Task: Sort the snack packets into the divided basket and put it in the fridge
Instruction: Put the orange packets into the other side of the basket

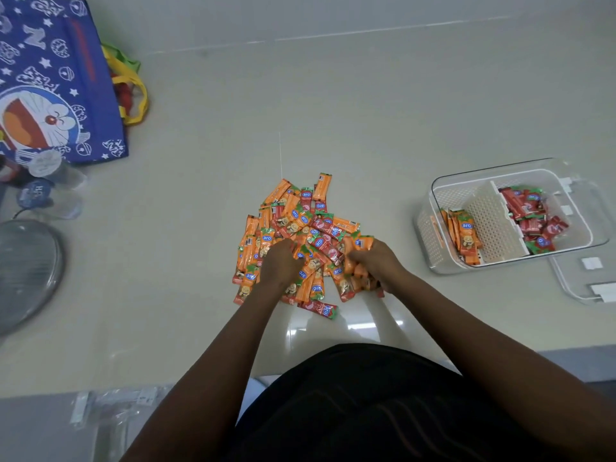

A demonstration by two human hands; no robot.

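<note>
A heap of orange and red snack packets (300, 225) lies on the pale counter in the middle of the view. My left hand (281, 263) rests on the heap's near left part, its fingers curled down among the packets. My right hand (373, 261) grips a bundle of orange packets (358, 243) at the heap's near right edge. To the right stands the clear divided basket (433, 195). Its left compartment holds several orange packets (463, 236) and its right compartment holds red packets (533, 215).
The basket's clear lid (586, 281) lies just in front of the basket at the right edge. A blue cartoon tote bag (56, 81) stands at the far left, with bottles (50, 191) and a round metal lid (23, 271) nearer me. The counter's front edge runs below my arms.
</note>
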